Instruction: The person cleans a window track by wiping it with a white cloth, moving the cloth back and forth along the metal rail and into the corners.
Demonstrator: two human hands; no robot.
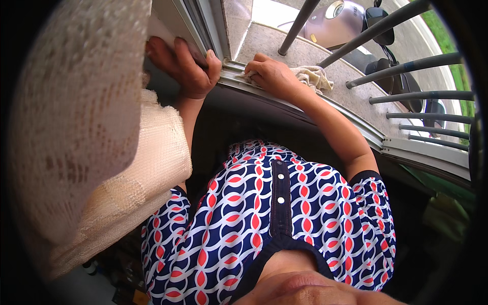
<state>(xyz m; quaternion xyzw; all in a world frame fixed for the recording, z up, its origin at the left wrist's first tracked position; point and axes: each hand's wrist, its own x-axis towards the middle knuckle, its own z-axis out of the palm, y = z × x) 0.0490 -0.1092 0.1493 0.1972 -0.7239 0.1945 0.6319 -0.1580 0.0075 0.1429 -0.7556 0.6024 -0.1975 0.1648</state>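
My right hand (272, 76) is closed on a crumpled pale cloth (314, 79) and presses it into the metal window track (232, 76). Part of the cloth spreads over the stone sill on the outer side. To the left, my left hand (187, 68) lies with fingers and thumb apart against the lower part of a window sash (183, 23), close to the track. Its fingertips are partly in shadow.
Grey metal bars (347, 34) rise from the speckled stone sill (263, 42). Beyond them stands a parked scooter (328, 23) with black mirrors. A cream lace curtain (152, 141) hangs close at the left, partly blocking the view. Dark space lies below the track.
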